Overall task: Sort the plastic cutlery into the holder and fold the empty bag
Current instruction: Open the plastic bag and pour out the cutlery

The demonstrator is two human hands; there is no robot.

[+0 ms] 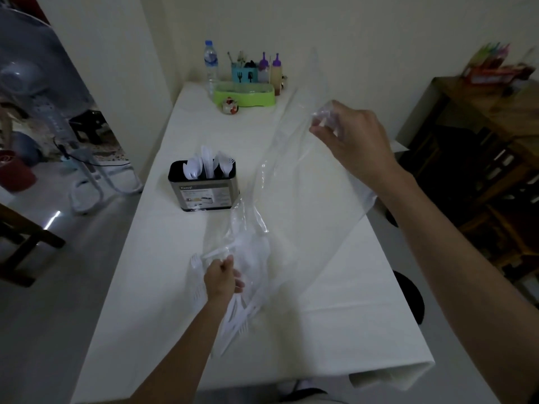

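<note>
A clear plastic bag [294, 182] stretches in the air above the white table [335, 287]. My right hand [353, 138] grips its upper end, raised high at the right. My left hand [223, 277] is low near the table, closed on white plastic cutlery [236, 319] at the bag's lower end; several forks stick out below the hand. The black cutlery holder [204, 189] stands mid-table to the left of the bag, with white spoons, knives and forks upright in it.
At the table's far end stand a water bottle [210, 65], a green tray [245, 93], a teal utensil caddy [244, 72] and sauce bottles. A fan [32, 83] stands left of the table, a wooden shelf [481, 158] to the right.
</note>
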